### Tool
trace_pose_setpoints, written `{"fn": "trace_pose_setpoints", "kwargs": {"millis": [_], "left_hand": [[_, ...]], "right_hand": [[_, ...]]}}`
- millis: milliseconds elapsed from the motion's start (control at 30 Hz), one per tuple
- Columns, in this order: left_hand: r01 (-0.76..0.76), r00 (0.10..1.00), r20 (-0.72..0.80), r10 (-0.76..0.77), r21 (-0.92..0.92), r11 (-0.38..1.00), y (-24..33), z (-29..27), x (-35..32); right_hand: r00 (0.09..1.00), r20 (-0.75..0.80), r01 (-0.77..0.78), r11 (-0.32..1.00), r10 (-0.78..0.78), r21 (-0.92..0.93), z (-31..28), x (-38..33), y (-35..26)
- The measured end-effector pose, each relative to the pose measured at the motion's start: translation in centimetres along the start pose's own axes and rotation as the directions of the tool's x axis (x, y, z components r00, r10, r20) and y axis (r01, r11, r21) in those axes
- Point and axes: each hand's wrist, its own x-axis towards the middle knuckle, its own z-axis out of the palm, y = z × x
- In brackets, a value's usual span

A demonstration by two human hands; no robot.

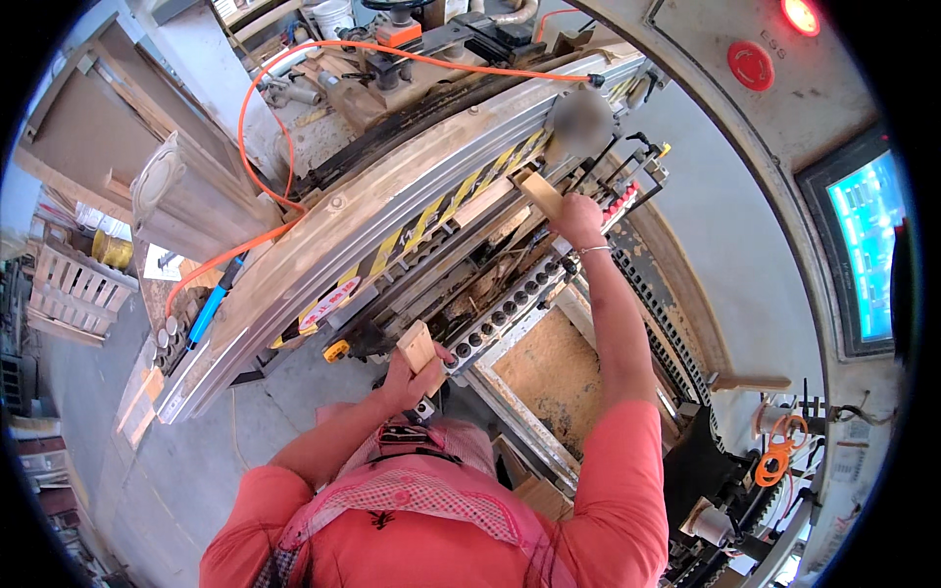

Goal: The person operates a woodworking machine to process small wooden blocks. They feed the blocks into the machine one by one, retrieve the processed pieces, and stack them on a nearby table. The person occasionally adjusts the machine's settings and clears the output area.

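My left hand [400,385] is closed around a short pale wooden block [417,345], held upright near the close end of the woodworking machine. Further out, my right arm reaches over the machine bed, and my right hand [580,221] grips the end of a flat wooden piece [539,194]. That piece lies across the far part of the machine's rails, beside a wooden strip [485,204]. A row of round black knobs [500,316] runs along the machine's edge between my two hands.
A yellow-and-black striped guard [431,220] borders the machine. Sawdust fills a framed bin [549,358] below my right arm. An orange air hose [245,127] loops at upper left. On the right stand a lit screen [867,245] and a red emergency button [751,66].
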Motion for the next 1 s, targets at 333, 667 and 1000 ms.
{"fn": "trace_pose_setpoints", "kwargs": {"millis": [333, 667, 1000], "left_hand": [[-0.14, 0.989, 0.068, 0.132, 0.144, 0.98, 0.0, 0.1, 0.6], [-0.045, 0.986, 0.155, 0.067, -0.143, 0.989, -0.1, -0.5, 0.8], [0.084, 0.954, 0.286, -0.087, 0.024, 0.996, 0.3, -1.5, -0.1]], "right_hand": [[0.999, 0.046, 0.025, 0.997, -0.029, 0.071, -0.6, 0.9, -1.2], [0.998, 0.051, 0.037, 0.996, -0.042, 0.078, -0.4, 0.7, -0.9], [0.999, 0.034, -0.004, 1.0, 0.003, 0.028, 0.3, 0.7, -1.5]]}}
